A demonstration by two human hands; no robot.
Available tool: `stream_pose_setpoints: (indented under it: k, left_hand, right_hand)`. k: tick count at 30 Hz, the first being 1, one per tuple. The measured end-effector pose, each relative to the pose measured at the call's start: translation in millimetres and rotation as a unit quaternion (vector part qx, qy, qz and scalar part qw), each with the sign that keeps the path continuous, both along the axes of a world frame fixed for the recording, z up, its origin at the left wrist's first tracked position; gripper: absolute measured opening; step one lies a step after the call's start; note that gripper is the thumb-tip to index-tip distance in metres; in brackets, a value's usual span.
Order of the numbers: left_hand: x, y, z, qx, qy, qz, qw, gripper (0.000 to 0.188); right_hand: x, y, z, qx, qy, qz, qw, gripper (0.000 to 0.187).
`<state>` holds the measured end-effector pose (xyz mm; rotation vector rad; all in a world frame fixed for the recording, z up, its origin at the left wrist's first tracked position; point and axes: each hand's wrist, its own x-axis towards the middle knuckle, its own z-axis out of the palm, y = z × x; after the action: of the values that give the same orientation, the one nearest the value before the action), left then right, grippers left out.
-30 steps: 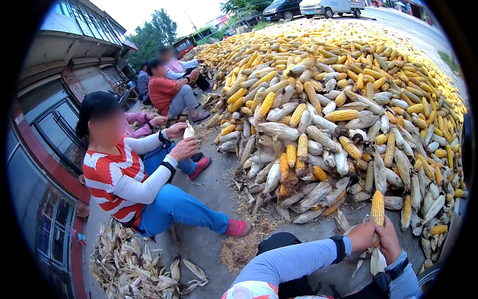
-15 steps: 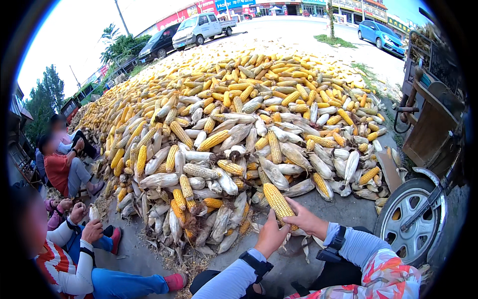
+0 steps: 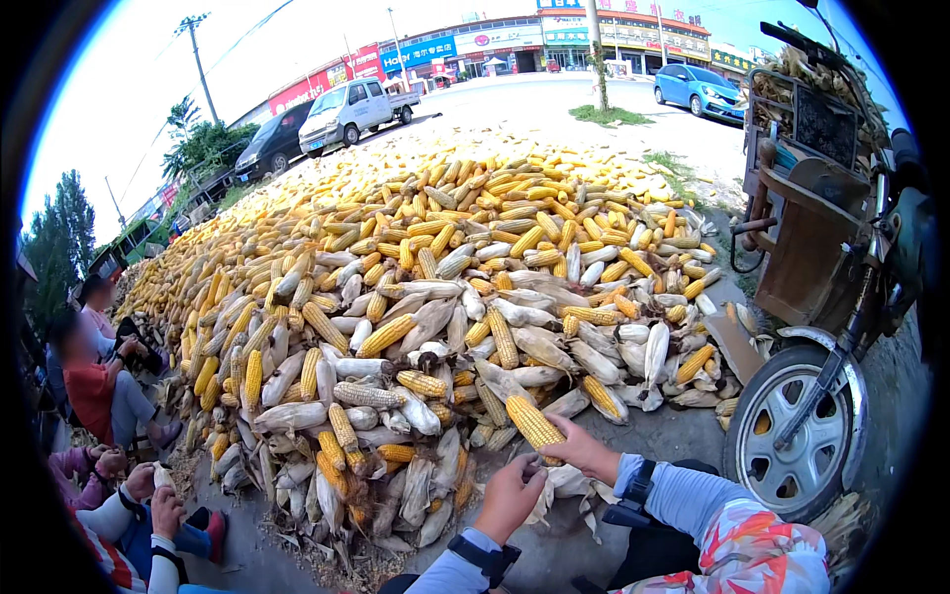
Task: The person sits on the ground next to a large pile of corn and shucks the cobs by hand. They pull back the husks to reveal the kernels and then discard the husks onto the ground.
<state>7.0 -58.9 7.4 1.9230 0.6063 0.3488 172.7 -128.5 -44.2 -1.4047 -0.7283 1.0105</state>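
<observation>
Both hands sit low in the view, just in front of the big corn pile [image 3: 426, 297]. Right hand [image 3: 584, 450] is closed around the lower end of a yellow corn cob [image 3: 534, 424], fingers wrapped over it, with the cob's kernel-covered length pointing up and to the left toward the heap. Left hand [image 3: 510, 495] is closed too, pinching the pale dry husk [image 3: 554, 487] that hangs from the base of that cob, just beside the right hand (the two hands nearly touch). Each wrist carries a dark band, and the right sleeve is light blue with a flowered sleeve end.

The cob is held just above the concrete ground [image 3: 683, 436], at the near edge of the heap, where husked yellow ears lie mixed with ears in whitish husks. The pile stretches far back toward the road.

To the right stands a rusty three-wheeled cart [image 3: 811, 238], its tyre and spoked wheel [image 3: 797, 426] close to the right forearm. At the left edge other people sit by the pile: one in a red top [image 3: 94, 391], and nearer, a person in a red-and-white striped top whose hands [image 3: 148, 490] hold something pale. Farther back, a white small truck [image 3: 351, 109], a dark car [image 3: 272, 144] and a blue car [image 3: 698, 89] are parked before a row of shopfronts.
</observation>
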Motion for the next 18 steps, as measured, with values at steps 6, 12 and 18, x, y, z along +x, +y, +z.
stream_pose_setpoints:
  k: [6,12,18]
  left_hand:
    - [-4.6,-3.2,8.7,-0.005,0.007,-0.016,1.0,0.038]
    - [-6.5,-6.1,2.1,0.011,0.001,-0.018,1.0,0.035]
    - [-2.5,-8.1,-2.6,0.007,-0.007,-0.04,0.999,0.035]
  right_hand:
    - [-16.1,-6.9,-72.4,-0.074,-0.294,0.255,0.918,0.051]
    - [-72.2,-53.5,-97.7,-0.289,-0.144,0.513,0.795,0.05]
    - [-35.9,-53.1,-79.6,-0.343,-0.147,0.492,0.786,0.041]
